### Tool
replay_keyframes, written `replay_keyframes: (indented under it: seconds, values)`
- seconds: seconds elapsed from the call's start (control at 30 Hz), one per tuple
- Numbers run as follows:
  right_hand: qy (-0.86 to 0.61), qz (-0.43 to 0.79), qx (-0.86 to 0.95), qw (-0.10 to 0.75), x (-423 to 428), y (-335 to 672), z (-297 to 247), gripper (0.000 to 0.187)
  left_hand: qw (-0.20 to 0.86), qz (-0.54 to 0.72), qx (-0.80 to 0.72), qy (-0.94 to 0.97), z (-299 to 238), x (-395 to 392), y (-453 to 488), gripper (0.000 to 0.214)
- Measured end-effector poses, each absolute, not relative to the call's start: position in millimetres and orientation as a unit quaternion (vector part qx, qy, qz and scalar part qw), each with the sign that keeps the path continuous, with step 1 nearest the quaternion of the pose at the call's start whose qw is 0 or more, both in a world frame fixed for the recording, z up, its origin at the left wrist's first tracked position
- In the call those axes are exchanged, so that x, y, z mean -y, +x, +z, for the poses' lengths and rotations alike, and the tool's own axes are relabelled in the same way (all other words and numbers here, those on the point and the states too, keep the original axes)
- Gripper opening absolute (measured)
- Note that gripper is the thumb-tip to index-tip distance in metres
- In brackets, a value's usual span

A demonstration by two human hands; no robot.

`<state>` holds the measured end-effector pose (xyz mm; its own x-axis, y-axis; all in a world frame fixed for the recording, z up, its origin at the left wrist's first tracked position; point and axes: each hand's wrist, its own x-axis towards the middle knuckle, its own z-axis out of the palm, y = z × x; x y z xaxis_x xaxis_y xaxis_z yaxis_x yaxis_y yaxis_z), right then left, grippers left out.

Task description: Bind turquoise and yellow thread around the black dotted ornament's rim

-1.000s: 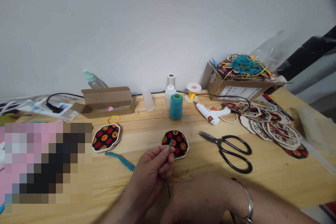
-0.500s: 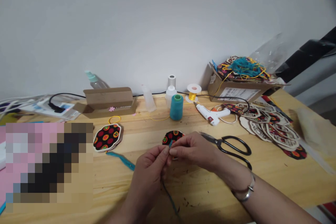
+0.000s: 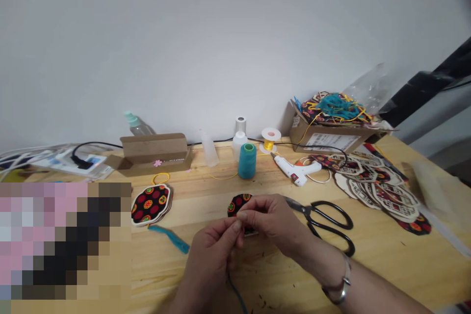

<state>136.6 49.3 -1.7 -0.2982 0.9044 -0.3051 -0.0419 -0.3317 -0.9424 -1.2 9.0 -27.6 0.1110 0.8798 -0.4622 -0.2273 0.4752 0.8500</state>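
Observation:
My left hand (image 3: 217,250) and my right hand (image 3: 274,221) meet at the fingertips over the middle of the table, both closed in a pinch. A strand of teal thread (image 3: 235,290) hangs down from beneath my left hand. What sits between the right fingertips is hidden. Just behind my hands lies a dark patterned fabric piece (image 3: 237,204), partly covered by them. Black-handled scissors (image 3: 311,213) rest close to my right hand. Left of my hands, a teal tassel (image 3: 171,239) trails from a stack of patterned pieces (image 3: 150,204) with a yellow loop.
Behind stand a cone of teal thread (image 3: 247,163), a yellow cord spool (image 3: 270,142) and a white glue gun (image 3: 296,169). An open cardboard box (image 3: 154,154) is at left. A filled carton (image 3: 327,136) and lattice-patterned pieces (image 3: 390,191) lie at right.
The view has tilted up slightly, so things sit lower. My hands stay pinched together; the teal bit that showed at their fingertips is now out of sight.

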Motion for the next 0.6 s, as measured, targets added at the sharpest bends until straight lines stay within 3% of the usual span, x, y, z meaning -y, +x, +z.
replay_keyframes:
  seconds: [0.37,0.5,0.6]
  values:
    - [-0.498,0.496,0.606,0.372,-49.0,139.2,-7.6,0.011,0.671,0.413,-0.532,0.310,-21.4,-9.3,1.0,0.028]
    - [-0.556,0.301,0.696,0.340,-56.7,157.2,3.2,0.014,0.668,0.456,-0.526,0.265,-19.8,-9.9,2.8,0.016]
    - [-0.598,0.155,0.748,0.244,-56.6,178.5,21.1,0.016,0.669,0.472,-0.522,0.238,-18.6,-10.8,3.5,0.016]
